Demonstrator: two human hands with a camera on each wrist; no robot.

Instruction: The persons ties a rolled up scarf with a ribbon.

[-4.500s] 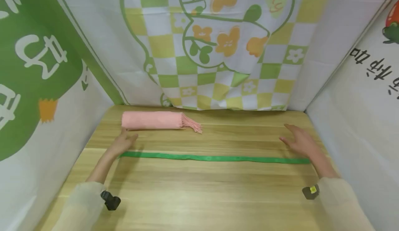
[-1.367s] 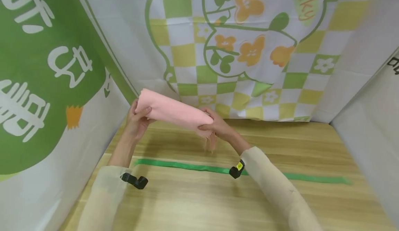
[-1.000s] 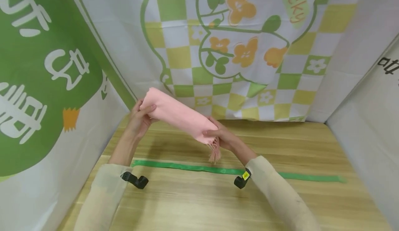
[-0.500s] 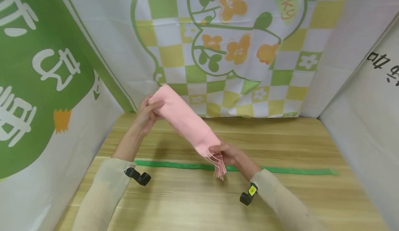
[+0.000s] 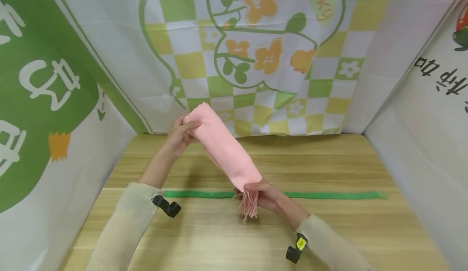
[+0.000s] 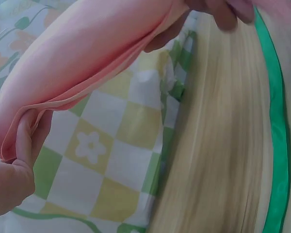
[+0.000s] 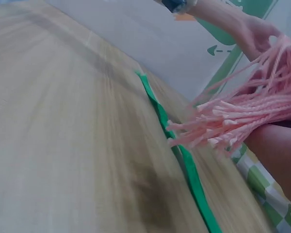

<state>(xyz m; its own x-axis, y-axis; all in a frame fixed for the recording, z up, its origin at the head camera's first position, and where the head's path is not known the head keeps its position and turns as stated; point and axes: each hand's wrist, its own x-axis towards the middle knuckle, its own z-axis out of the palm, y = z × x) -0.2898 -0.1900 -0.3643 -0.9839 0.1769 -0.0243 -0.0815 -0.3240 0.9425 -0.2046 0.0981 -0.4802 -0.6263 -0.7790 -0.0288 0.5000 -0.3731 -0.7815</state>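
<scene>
A folded pink scarf (image 5: 226, 149) is held above the table, slanting from upper left to lower right in the head view. At its upper end my left hand (image 5: 180, 135) grips it, thumb on top. My right hand (image 5: 268, 196) pinches the lower end, where the fringe (image 5: 250, 206) hangs down. In the left wrist view the folded layers of the scarf (image 6: 87, 53) show along its edge, with left fingers (image 6: 26, 133) under the fold. The right wrist view shows the loose tassels (image 7: 223, 121) close up beside the right hand (image 7: 276, 150).
A green strip (image 5: 332, 196) lies across the wooden table (image 5: 310, 161), below the scarf. Behind stands a checked fabric backdrop (image 5: 204, 66). Printed cloth walls flank the table, the left one (image 5: 109, 128) and the right one (image 5: 413, 128).
The scarf lay on the table at first, with both hands apart and empty. Both hands then held it raised. Since then its fringed end has swung down toward me, steepening its slant.
</scene>
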